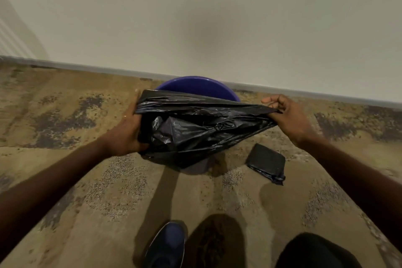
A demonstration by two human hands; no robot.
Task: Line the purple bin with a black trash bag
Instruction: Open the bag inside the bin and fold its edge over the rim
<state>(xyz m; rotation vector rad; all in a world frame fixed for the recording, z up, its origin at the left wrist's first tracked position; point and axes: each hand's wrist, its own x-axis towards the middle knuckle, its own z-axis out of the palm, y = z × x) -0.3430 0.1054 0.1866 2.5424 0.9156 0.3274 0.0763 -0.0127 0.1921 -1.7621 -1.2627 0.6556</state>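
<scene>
The purple bin [195,85] stands on the floor against the wall, with only its far rim and inner wall showing. A black trash bag [195,128] is stretched across in front of it and hides most of the bin. My left hand [126,135] grips the bag's left edge, fingers tucked into the plastic. My right hand [287,115] pinches the bag's right edge and pulls it taut. The bag's mouth gapes a little between my hands, and its crumpled body hangs over the bin.
A folded pack of black bags [266,163] lies on the mottled brown floor to the right of the bin. A pale wall with a grey skirting [87,66] runs behind it. My blue shoe [165,246] is at the bottom.
</scene>
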